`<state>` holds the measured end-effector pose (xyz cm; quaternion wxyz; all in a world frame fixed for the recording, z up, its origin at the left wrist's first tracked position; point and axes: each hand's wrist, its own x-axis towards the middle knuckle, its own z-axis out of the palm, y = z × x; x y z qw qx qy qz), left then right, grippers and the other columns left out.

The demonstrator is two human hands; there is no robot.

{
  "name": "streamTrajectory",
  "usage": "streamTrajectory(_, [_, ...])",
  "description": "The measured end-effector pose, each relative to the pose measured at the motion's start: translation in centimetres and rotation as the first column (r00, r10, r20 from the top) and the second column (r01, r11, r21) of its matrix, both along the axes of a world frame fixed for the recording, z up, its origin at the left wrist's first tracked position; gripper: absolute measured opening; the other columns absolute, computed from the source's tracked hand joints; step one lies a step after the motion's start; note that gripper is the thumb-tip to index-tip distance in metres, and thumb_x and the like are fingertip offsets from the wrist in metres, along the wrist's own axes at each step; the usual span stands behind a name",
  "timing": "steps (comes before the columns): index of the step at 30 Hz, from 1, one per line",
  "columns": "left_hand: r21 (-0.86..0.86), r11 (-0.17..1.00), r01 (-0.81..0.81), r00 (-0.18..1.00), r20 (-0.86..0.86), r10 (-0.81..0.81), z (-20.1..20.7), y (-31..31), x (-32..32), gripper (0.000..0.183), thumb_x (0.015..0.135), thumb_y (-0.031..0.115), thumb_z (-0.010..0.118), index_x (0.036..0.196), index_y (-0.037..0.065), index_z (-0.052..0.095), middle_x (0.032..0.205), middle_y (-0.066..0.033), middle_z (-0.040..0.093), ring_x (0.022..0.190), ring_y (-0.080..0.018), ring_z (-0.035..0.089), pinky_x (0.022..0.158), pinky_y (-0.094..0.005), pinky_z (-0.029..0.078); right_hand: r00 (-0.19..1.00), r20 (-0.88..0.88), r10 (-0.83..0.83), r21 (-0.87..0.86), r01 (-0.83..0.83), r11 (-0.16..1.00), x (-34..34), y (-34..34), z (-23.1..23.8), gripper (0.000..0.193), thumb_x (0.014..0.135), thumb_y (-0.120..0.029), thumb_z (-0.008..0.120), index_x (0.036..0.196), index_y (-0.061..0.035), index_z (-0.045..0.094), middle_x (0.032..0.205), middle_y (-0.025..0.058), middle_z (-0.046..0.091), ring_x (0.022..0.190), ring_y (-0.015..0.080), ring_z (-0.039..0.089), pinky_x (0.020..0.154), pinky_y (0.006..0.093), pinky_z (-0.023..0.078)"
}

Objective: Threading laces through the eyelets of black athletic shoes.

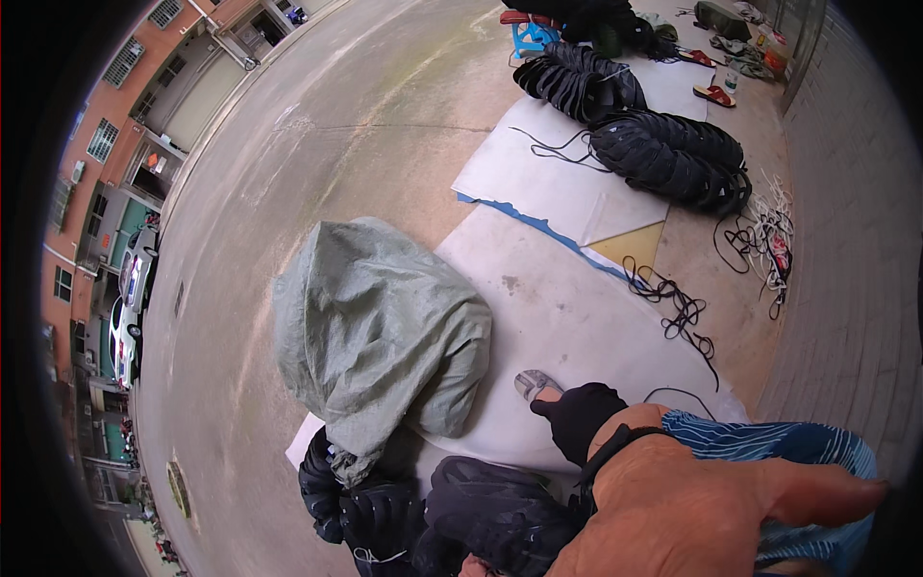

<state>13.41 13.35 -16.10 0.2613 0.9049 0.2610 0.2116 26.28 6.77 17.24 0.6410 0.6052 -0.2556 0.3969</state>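
My right hand [663, 519] is very close at the lower right, its thumb stretched out to the right. The fingers run past the lower edge, so any hold there is hidden. A black band [625, 452] circles the wrist, and a black sleeve [586, 415] covers part of the arm beyond it. Left of the hand lie dark fabric [490, 510] and a black bundle of ridged pieces [380, 519]. Between them at the lower edge shows a small bit of skin [473, 565]; I cannot tell whether it is my left hand. Blue patterned cloth [788, 447] is below my arm.
A grey-green tarp [385, 327] lies heaped left of centre on white sheeting [548, 279]. Farther off are ridged black bundles [668, 159], dark cords [678, 313], pale cords [769, 231], red sandals [714, 95] and a blue stool [532, 38]. A shod foot [532, 383] stands on the sheeting.
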Motion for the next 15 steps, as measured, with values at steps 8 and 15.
streamTrajectory(8, [0.025, 0.998, 0.06, 0.992, 0.114, -0.062, -0.6, 0.4, 5.4, 0.037, 0.077, 0.037, 0.065, 0.094, 0.005, 0.057, 0.097, -0.012, 0.06, 0.092, -0.0332, 0.056, 0.086, -0.0443, 0.036, 0.992, -0.015, -0.129, 0.105, 0.13, 0.986, 1.3, -0.2, 0.3, 0.128, 0.072, -0.062, 0.074, 0.144, 0.0179, 0.005, 0.148, 0.0327, 0.03, 0.133, 0.0338, 0.042, 0.112, 0.0396, 0.033])
streamTrajectory(15, [0.038, 0.999, 0.011, 0.994, 0.105, -0.015, -0.2, 0.0, 3.4, 0.038, 0.077, 0.037, 0.065, 0.094, 0.005, 0.057, 0.097, -0.0118, 0.06, 0.092, -0.0331, 0.056, 0.085, -0.0443, 0.036, 0.756, 0.654, 0.007, -0.284, 0.238, 0.929, 6.8, -3.6, -0.7, 0.104, 0.08, -0.053, 0.07, 0.144, 0.0147, 0.024, 0.139, 0.0295, 0.044, 0.128, 0.0287, 0.048, 0.107, 0.0357, 0.038])
